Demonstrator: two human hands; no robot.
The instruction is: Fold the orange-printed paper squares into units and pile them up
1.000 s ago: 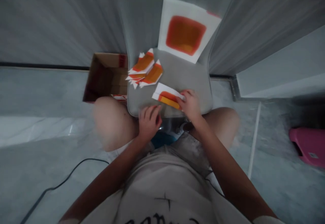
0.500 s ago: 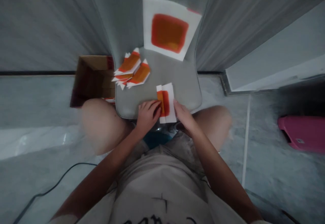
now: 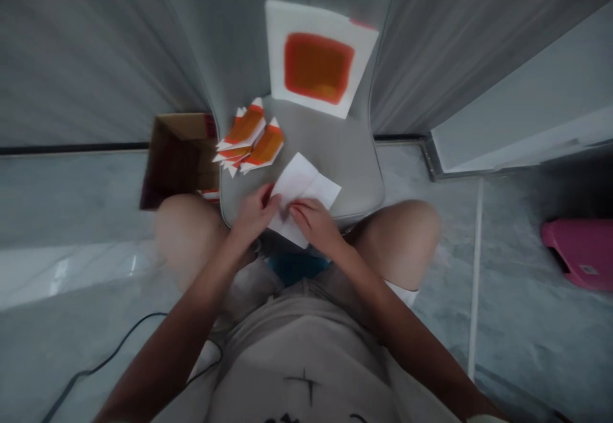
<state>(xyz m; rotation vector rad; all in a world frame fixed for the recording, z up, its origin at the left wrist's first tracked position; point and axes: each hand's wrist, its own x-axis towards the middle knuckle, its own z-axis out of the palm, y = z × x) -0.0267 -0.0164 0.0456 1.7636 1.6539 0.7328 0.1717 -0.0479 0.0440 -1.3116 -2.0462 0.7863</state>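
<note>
A sheet of paper [image 3: 302, 183] is tilted between my two hands over the front edge of the chair seat, its white side up and a crease running across it. My left hand [image 3: 256, 211] pinches its left edge between thumb and fingers. With fingers drawn together, my right hand [image 3: 313, 220] grips the paper near its middle and lower right. Folded orange-and-white papers [image 3: 251, 135] lie in an overlapping heap at the seat's left side. Behind them, toward the backrest, rests a larger white stack of sheets [image 3: 278, 59] with an orange square on top.
The grey chair [image 3: 330, 135] stands between my knees. An open cardboard box [image 3: 184, 129] sits on the floor left of it. A pink plastic stool [image 3: 579, 250] is at far right, and a dark cable [image 3: 115, 349] runs over the floor at lower left.
The paper, earlier lying with its orange side up and a folded strip at left, is now turned over, white side up and rotated. Both hands have shifted left, the right one now over the paper.
</note>
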